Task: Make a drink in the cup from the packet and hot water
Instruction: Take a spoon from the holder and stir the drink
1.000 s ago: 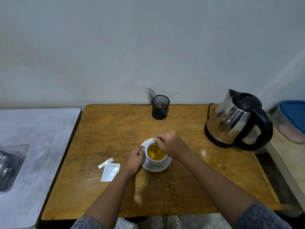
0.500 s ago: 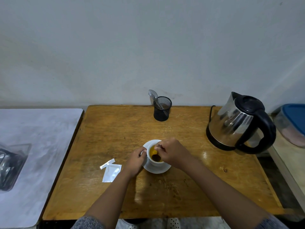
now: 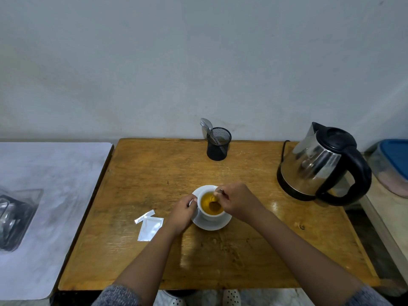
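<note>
Progress: packet (image 3: 150, 226) lies torn beside saucer (image 3: 209, 225), cup (image 3: 212, 208) filled amber | my left hand (image 3: 183, 212) grasps cup's handle, right hand (image 3: 237, 200) pinches spoon (image 3: 214, 203) | I judge only stirring remains.

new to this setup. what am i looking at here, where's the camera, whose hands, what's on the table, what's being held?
There is no robot: a person works with bare hands, and a wide-angle camera on their head looks forward and down, so the arms enter from the bottom edge.

On the wooden table a white cup of yellow-brown drink stands on a saucer. The left hand holds the cup at its side. The right hand pinches a spoon whose bowl is in the drink, which looks like stirring.

Left of the cup lie the torn-open white packet and its torn-off strip. At the back stands a black mesh holder with cutlery; to the right, a steel electric kettle with a black handle.

A second, pale table is at the left.
</note>
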Demonstrator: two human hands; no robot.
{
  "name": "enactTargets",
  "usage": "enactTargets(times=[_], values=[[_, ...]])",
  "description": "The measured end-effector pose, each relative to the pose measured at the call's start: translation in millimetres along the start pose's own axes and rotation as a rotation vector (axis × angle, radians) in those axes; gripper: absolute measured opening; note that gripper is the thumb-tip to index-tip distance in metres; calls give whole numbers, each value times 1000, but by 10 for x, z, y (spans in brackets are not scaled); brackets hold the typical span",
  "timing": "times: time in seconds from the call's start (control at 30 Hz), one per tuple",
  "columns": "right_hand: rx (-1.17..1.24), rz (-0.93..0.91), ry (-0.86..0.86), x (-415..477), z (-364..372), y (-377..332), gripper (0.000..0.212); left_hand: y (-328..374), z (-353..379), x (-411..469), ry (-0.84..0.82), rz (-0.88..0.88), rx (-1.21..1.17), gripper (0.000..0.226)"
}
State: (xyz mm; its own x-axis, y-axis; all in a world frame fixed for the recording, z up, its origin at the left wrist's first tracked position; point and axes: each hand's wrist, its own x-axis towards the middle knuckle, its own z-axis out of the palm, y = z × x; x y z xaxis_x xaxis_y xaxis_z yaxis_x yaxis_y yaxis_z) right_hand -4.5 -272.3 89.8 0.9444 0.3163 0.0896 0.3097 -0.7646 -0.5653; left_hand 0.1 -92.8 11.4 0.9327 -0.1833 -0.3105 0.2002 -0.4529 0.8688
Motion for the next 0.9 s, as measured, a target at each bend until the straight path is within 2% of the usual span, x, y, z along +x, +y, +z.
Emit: enactTargets(times=[0.1, 0.43, 0.57, 0.67, 0.9], values=[[-3, 3, -37, -48, 53, -68, 29, 3, -3, -10, -3, 5, 2, 24], [-44, -77, 14, 49, 76, -11, 32, 8, 18, -10, 8, -3, 2, 24], [-112, -100, -30, 53, -24, 42, 36, 4, 28, -8, 23, -16, -11, 25], [-136, -88, -108, 52, -104, 57, 30, 11, 32, -4, 24, -22, -17, 25], [-52, -77, -148, 53, -132, 8, 27, -18, 27, 20, 20, -21, 31, 25]])
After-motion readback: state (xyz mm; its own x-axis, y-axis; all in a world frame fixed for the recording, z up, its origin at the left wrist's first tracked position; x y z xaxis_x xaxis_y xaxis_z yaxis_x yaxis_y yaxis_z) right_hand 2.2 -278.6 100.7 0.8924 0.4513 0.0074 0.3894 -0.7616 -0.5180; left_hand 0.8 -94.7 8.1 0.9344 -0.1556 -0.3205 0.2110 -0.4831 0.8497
